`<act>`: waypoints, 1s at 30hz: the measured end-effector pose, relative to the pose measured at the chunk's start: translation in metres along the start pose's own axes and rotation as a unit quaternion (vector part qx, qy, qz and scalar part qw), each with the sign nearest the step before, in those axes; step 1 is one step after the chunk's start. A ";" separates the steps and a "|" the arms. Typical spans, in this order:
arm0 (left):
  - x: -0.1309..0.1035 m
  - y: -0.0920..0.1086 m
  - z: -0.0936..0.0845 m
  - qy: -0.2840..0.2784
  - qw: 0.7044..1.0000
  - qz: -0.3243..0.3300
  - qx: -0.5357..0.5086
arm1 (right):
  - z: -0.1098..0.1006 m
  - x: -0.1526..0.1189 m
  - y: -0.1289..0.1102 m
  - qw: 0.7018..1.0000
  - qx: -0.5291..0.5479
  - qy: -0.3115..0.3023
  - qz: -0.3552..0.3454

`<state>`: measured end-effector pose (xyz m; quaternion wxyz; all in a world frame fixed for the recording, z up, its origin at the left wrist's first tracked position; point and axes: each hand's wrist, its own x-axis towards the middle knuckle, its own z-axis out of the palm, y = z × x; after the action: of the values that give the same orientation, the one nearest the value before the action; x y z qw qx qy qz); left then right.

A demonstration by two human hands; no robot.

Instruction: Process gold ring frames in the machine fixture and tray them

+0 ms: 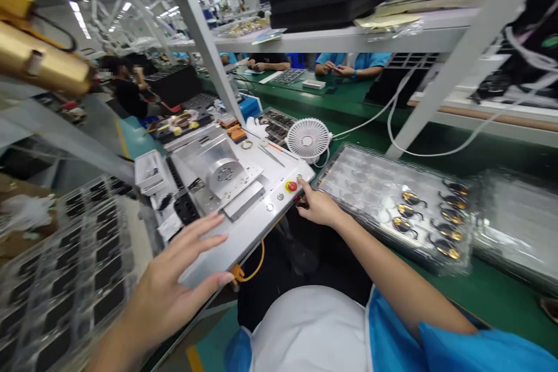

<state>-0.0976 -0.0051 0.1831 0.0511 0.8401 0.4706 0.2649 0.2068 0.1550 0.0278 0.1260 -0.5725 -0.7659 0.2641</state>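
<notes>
My left hand [176,285] hovers over the front left of a white machine panel [226,244]. Its fingers are stretched out and apart, with nothing in them. My right hand [320,206] reaches to the panel's right corner, index finger extended onto a small button [300,178] and the other fingers partly curled. Beside that fingertip is a red emergency stop button [290,186] with a yellow ring. A metal fixture with a round drum [224,171] is mounted on the panel. Tweezers [272,155] lie behind the buttons.
A small white fan [307,138] stands behind the panel. To the right, a clear plastic tray [361,177] bears several black-and-gold parts [451,231]. More trays of dark parts [65,279] fill the left. A gold cylinder [43,58] hangs upper left. Co-workers' hands [342,71] show across the bench.
</notes>
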 end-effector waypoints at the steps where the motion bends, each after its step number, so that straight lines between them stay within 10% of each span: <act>1: -0.005 -0.005 0.018 -0.004 0.999 -0.037 -0.040 | -0.004 0.001 0.000 1.000 0.012 -0.002 0.001; 6: -0.007 -0.016 0.121 -0.041 0.911 -0.269 -0.311 | -0.019 -0.014 0.000 0.984 0.178 -0.006 -0.018; 13: -0.010 0.019 0.217 0.043 0.718 -0.315 -0.619 | 0.035 -0.082 -0.013 0.909 0.399 -0.010 -0.123; 17: -0.005 0.020 0.238 0.028 0.652 -0.303 -0.695 | 0.047 -0.098 -0.009 0.930 0.350 0.046 -0.107; 21: -0.003 0.015 0.242 0.045 0.660 -0.297 -0.689 | -0.001 -0.103 0.027 0.970 0.185 0.088 -0.128; 26: -0.012 0.008 0.233 0.046 0.676 -0.326 -0.659 | -0.101 -0.113 0.098 0.957 -0.105 0.142 0.230; 30: -0.015 0.013 0.226 0.074 0.678 -0.336 -0.650 | -0.133 -0.117 0.125 0.942 -0.172 0.106 0.267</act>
<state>0.0175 0.0123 -0.0117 0.6351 0.3583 0.4327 0.5301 0.4107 0.1048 0.0817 0.0306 -0.7936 -0.6010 0.0898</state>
